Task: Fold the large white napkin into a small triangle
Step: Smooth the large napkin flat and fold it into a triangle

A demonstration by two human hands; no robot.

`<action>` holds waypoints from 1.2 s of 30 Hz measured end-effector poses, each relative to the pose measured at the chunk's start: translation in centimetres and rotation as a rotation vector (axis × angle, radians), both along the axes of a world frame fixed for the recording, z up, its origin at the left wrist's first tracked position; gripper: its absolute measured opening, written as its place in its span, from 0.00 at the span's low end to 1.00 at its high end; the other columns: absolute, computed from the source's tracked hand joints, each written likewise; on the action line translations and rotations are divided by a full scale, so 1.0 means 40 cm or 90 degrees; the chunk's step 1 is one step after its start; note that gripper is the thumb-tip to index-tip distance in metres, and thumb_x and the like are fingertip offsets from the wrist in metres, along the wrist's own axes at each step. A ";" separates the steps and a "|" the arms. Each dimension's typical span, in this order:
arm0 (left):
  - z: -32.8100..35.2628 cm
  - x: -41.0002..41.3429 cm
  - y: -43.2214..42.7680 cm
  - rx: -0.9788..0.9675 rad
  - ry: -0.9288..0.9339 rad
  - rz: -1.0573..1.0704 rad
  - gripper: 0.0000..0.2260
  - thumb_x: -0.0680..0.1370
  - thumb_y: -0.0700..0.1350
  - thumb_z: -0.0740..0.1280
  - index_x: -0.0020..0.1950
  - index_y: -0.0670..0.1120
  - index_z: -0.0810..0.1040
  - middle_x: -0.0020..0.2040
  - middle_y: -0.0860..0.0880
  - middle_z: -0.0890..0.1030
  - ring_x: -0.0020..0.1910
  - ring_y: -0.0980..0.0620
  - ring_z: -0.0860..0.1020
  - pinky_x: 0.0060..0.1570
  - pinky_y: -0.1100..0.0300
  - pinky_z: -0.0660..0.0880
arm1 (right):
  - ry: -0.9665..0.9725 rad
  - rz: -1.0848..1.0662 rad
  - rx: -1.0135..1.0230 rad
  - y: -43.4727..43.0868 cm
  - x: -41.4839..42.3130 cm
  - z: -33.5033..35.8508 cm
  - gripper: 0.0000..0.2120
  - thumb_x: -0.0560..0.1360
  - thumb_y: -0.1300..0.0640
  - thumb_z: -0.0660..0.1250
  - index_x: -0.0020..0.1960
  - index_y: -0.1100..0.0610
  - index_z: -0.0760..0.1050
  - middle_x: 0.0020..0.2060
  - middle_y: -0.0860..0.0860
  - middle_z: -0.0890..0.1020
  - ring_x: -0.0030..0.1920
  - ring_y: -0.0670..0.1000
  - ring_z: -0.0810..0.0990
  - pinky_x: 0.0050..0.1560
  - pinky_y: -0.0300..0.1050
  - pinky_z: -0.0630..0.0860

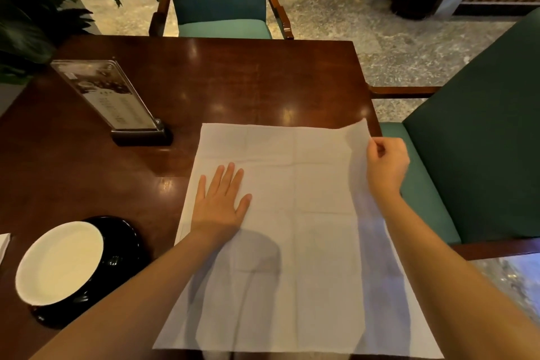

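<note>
In the head view, the napkin is lying spread on the tabletop, with the menu stand sitting just off its far left corner. The left hand is pressing the napkin's left half, fingers straight and apart. The right hand is pinching the napkin's far right corner, its fingers clamped on it and holding it slightly raised. The fold is probably heading diagonally toward the napkin's near left corner.

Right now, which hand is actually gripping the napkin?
The right hand: it pinches the white napkin near its raised far right corner. The left hand only lies flat on it, fingers straight.
</note>
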State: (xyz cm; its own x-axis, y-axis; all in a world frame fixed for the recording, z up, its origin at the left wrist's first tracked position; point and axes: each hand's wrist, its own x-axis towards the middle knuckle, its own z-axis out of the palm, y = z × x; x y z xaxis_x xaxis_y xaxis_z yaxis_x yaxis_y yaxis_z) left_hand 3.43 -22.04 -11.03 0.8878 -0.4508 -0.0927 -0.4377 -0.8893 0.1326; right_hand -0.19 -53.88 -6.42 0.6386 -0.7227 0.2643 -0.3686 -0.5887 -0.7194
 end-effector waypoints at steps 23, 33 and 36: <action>0.107 -0.462 0.328 -0.372 0.168 0.487 0.13 0.70 0.40 0.74 0.53 0.47 0.81 0.40 0.52 0.79 0.36 0.59 0.76 0.34 0.74 0.67 | 0.001 0.538 -0.215 0.702 -0.388 -0.024 0.09 0.75 0.59 0.62 0.39 0.59 0.77 0.32 0.52 0.75 0.33 0.52 0.67 0.36 0.42 0.58; 0.121 -0.458 0.347 -0.451 0.215 0.509 0.10 0.70 0.35 0.72 0.47 0.47 0.82 0.37 0.52 0.81 0.36 0.55 0.77 0.39 0.74 0.72 | 0.027 0.612 -0.170 0.736 -0.422 -0.087 0.10 0.77 0.58 0.62 0.40 0.61 0.76 0.36 0.53 0.76 0.36 0.54 0.72 0.38 0.44 0.65; 0.123 -0.461 0.345 -0.459 0.216 0.513 0.10 0.70 0.35 0.72 0.47 0.48 0.82 0.37 0.52 0.81 0.36 0.56 0.77 0.38 0.75 0.72 | 0.015 0.653 -0.176 0.732 -0.422 -0.094 0.08 0.77 0.57 0.63 0.43 0.61 0.78 0.37 0.53 0.77 0.38 0.55 0.73 0.38 0.46 0.68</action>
State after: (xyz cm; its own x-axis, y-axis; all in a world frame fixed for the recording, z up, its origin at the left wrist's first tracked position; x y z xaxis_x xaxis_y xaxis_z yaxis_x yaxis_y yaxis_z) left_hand -15.01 -8.23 -6.12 0.9220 0.1960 -0.3338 0.3845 -0.5637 0.7310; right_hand -17.06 -24.58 -10.17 0.9158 0.2477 0.3162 0.3845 -0.7684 -0.5117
